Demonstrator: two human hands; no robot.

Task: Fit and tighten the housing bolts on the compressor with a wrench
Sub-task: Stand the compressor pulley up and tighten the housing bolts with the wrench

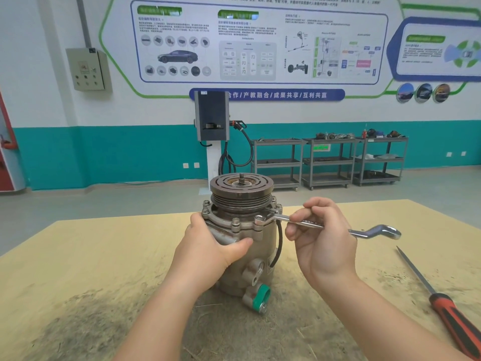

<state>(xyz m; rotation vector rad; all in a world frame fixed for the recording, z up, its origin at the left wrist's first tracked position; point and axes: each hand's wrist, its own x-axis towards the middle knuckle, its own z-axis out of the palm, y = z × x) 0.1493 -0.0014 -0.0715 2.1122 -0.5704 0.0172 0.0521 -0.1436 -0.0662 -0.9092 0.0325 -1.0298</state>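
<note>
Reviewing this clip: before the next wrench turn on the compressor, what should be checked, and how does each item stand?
1. Ring end of wrench seated on bolt: ok.
2. Right hand grips the wrench shank: ok.
3. Left hand steadies the compressor: ok.
4. Compressor upright on table: ok.
5. Bolt tightness: cannot tell.
6. Screwdriver outside the swing path: ok.

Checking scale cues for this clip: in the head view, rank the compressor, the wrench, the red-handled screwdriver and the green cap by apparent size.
1. compressor
2. and 3. wrench and screwdriver: similar length, and the screwdriver is cut off by the frame edge, so unranked
4. green cap
</note>
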